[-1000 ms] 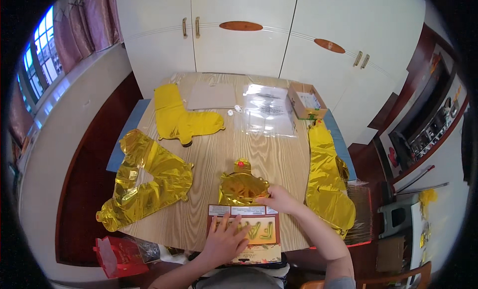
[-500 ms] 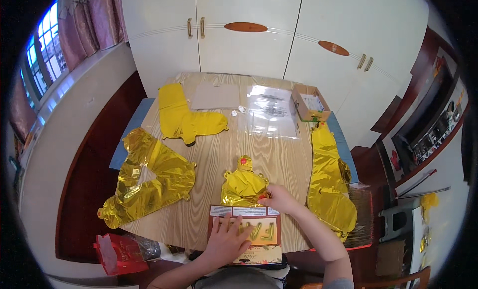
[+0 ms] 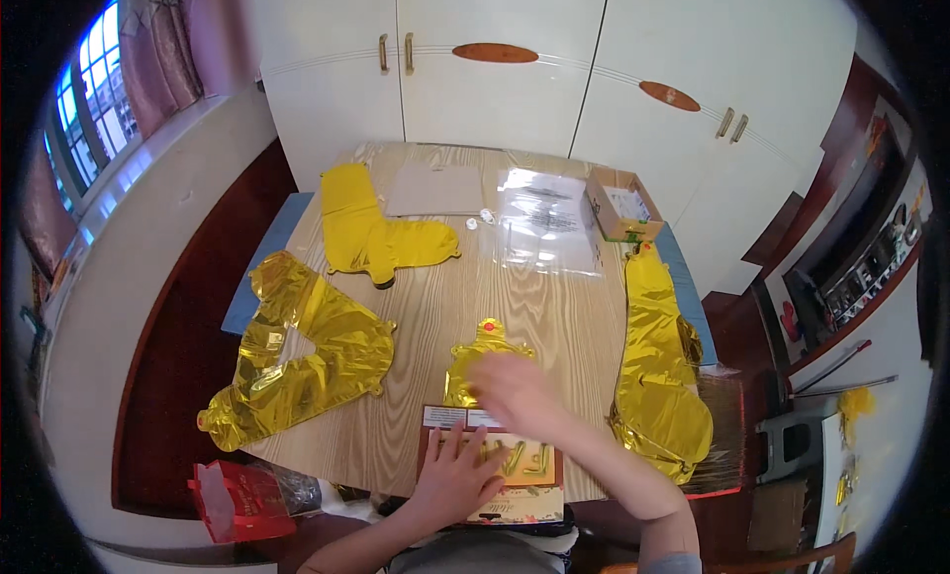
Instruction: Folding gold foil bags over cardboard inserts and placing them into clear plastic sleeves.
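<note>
My left hand (image 3: 457, 483) lies flat with fingers spread on a printed card package (image 3: 555, 467) at the table's near edge. The package has pictured gold letters on an orange panel. Just beyond it lies a flat gold foil balloon (image 3: 458, 387) with a red spot on its far tab. My right hand (image 3: 517, 394) is over that balloon's near part and hides much of it. Motion smears its fingers, so whether they grip anything does not show. Larger gold foil balloons rest around: an open-centred one (image 3: 341, 371) at left, an L-shaped one (image 3: 354, 228) behind, and a long one (image 3: 648, 336) at right.
Toward the back of the wooden table (image 3: 534, 312) are a beige card (image 3: 435, 190), small white bits (image 3: 486, 217), a clear plastic sleeve (image 3: 549, 223) and a cardboard box (image 3: 651, 228). A red bag (image 3: 237, 500) sits below the left edge; a grey stool (image 3: 789, 450) stands right.
My right hand has swept left from the balloon's right corner to across its middle. The left hand stays on the card package. The whole view has shifted slightly.
</note>
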